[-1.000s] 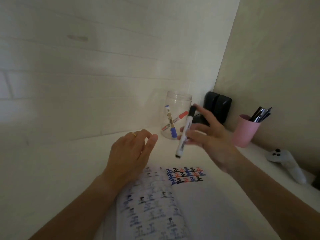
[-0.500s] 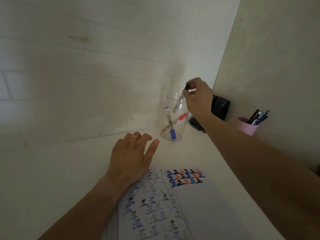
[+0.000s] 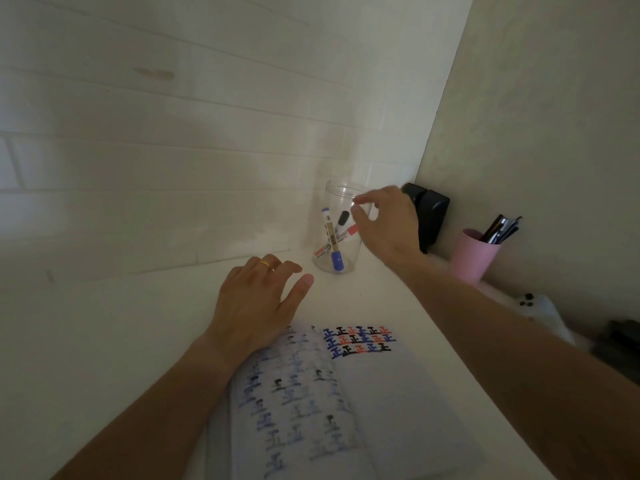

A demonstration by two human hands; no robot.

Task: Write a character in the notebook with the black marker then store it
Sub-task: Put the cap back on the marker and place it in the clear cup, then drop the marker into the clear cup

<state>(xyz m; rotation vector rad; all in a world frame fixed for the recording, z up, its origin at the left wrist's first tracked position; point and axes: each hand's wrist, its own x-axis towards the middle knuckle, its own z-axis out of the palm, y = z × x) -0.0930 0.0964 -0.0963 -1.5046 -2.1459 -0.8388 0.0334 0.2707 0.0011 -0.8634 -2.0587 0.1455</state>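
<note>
Your right hand hangs at the rim of the clear jar, fingers loosely spread and curled, thumb and forefinger apart with nothing between them. The black marker stands inside the jar, cap up, leaning among a blue marker and a red marker that cross each other.

Your left hand lies flat on the white desk, fingers fanned, a gold ring on one finger; its heel sits on the top left corner of the open notebook. The notebook's right page carries three rows of characters in black, blue and red at its top; the left page shows ink bleeding through.

Just beside the jar, in the corner, sits a black box. A pink cup with pens stands near it along the wall.
</note>
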